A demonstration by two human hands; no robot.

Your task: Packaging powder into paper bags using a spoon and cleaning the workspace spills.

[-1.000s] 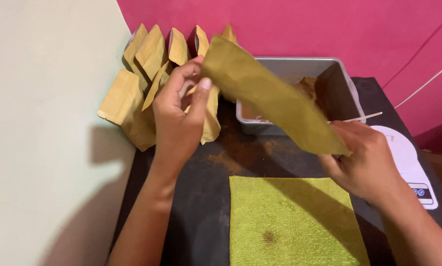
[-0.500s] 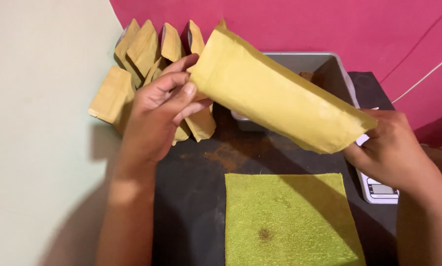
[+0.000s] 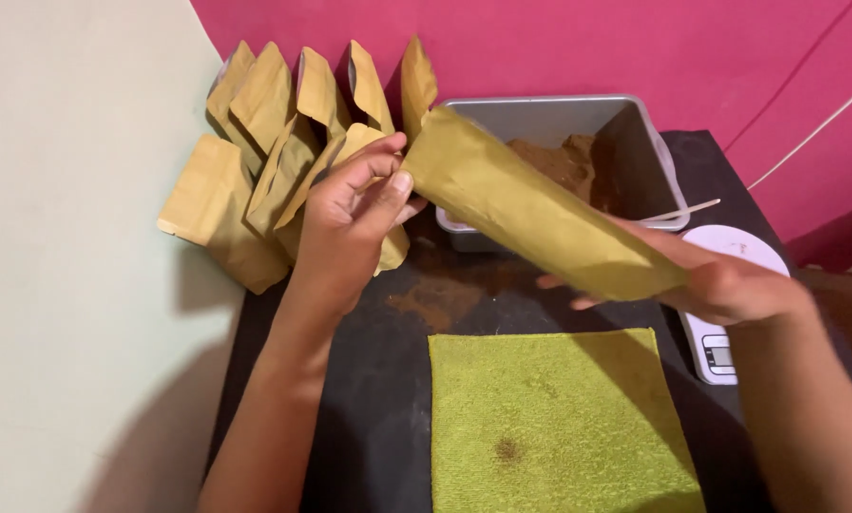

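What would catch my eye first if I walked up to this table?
Probably the long brown paper pouch held slantwise in mid-air, the left hand at its upper end and the right hand at its lower end. Behind it, more pouches lean against the pink wall, and a green cloth lies in front.

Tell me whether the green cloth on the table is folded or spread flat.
Spread flat: the green cloth lies as one even square on the dark table, with no folds or bunching visible.

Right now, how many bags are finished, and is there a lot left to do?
Several brown pouches already stand by the wall; whether they're filled is hidden. The left hand and right hand hold one pouch. Brown powder remains in the grey tub.
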